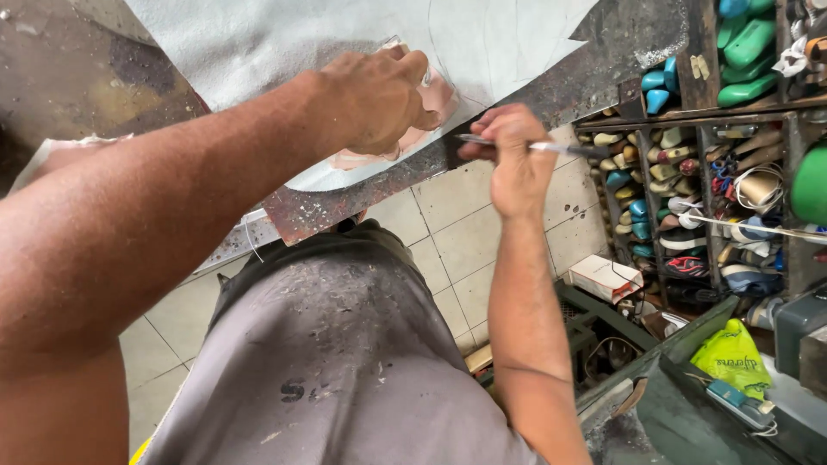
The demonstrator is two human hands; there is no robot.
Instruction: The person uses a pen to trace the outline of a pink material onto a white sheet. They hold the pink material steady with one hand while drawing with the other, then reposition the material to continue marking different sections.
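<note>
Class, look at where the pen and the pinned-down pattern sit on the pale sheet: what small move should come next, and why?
Probably draw the pen along the pattern's edge. The left hand presses the pinkish pattern flat on the pale sheet, and the right hand holds the pen with its tip at the pattern's right side.

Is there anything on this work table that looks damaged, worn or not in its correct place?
Yes. The dark work table is badly worn along its front edge, with chipped, rust-coloured patches. The pale grey sheet hangs slightly over that edge, where the left hand presses a translucent pattern piece.
</note>
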